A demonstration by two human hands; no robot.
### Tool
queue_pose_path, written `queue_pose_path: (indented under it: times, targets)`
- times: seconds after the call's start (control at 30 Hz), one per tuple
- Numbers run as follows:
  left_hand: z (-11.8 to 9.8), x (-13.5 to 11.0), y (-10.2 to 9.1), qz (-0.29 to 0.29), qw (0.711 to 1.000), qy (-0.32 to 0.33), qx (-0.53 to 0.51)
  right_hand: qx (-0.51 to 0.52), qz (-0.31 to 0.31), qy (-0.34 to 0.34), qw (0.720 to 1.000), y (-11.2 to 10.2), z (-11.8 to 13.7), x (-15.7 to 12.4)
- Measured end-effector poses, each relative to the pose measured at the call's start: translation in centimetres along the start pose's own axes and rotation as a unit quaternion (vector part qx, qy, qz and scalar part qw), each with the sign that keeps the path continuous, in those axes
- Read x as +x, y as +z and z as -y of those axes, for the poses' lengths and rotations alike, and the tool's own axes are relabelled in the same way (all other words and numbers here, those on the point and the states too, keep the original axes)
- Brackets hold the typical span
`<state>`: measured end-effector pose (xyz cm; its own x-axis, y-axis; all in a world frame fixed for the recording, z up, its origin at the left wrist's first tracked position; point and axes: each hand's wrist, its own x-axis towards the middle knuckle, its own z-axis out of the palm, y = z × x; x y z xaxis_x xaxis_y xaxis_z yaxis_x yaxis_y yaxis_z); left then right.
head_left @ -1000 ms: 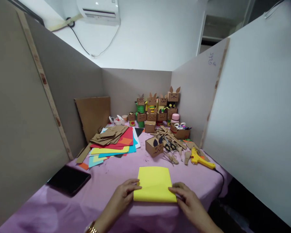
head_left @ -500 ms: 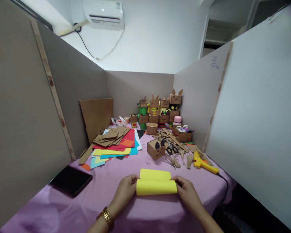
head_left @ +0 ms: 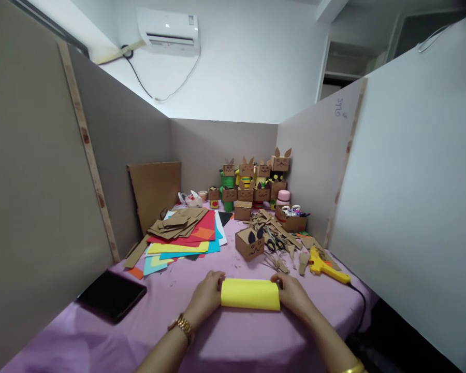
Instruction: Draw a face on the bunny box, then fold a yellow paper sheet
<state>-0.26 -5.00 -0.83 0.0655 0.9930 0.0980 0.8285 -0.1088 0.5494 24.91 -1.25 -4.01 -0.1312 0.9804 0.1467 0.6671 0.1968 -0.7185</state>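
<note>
A sheet of yellow paper (head_left: 250,295), curled over into a roll, lies at the near middle of the table. My left hand (head_left: 209,292) grips its left end, and my right hand (head_left: 289,294) grips the right end. The fingers of both hands are bent round the paper's far edge and partly hidden behind it. Beyond the paper stands a cardboard box head (head_left: 250,243) with dark ears and a drawn face. Scissors (head_left: 275,243) lie just right of that box.
Coloured paper and cardboard pieces (head_left: 178,225) are stacked at the left, behind a black tablet-like slab (head_left: 112,296). A yellow glue gun (head_left: 328,267) with a cord lies right. Cardboard scraps (head_left: 274,228), a box of pens (head_left: 293,220) and several cardboard animal figures (head_left: 246,178) stand farther back.
The yellow paper's far flap, flat before, is now rolled in, leaving one closed-looking roll. Both hands have moved slightly away from me along with it.
</note>
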Motion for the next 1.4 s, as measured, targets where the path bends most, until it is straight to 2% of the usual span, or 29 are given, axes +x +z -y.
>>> queue_pose_path:
  times: [0.17, 0.3, 0.37, 0.53, 0.63, 0.77, 1.1, 1.23, 1.4]
  targets:
    - [0.7, 0.3, 0.0, 0.002, 0.998, 0.035, -0.057, 0.098, -0.023, -0.014, 0.995, 0.0, 0.4, -0.6]
    - [0.5, -0.6, 0.5, -0.029, 0.981, 0.04, -0.188, 0.249, -0.039, -0.02, 0.968, 0.3, 1.0, -2.1]
    - [0.1, -1.4, 0.9, -0.03, 0.959, 0.028, -0.279, 0.327, -0.033, -0.019, 0.944, 0.6, 1.4, -2.8]
    - [-0.8, -4.3, 2.0, -0.017, 0.883, -0.034, -0.469, 0.482, -0.012, 0.024, 0.876, 1.4, 1.7, -5.0]
    - [-1.0, -6.0, 2.3, -0.003, 0.853, -0.061, -0.518, 0.529, 0.016, 0.052, 0.847, 1.8, 2.0, -6.6]
    - [-1.1, -6.8, 2.3, 0.016, 0.838, -0.075, -0.541, 0.561, 0.051, 0.07, 0.823, 1.8, 2.9, -7.7]
    - [-1.0, -6.5, 1.4, 0.026, 0.84, -0.093, -0.534, 0.588, 0.066, 0.053, 0.804, 1.7, 3.6, -8.1]
    - [-1.4, -7.0, 0.9, 0.015, 0.838, -0.095, -0.537, 0.575, 0.083, 0.05, 0.812, 1.6, 3.8, -8.2]
    - [-1.6, -7.2, 0.7, 0.04, 0.831, -0.11, -0.544, 0.554, 0.086, 0.033, 0.828, 1.5, 3.8, -8.5]
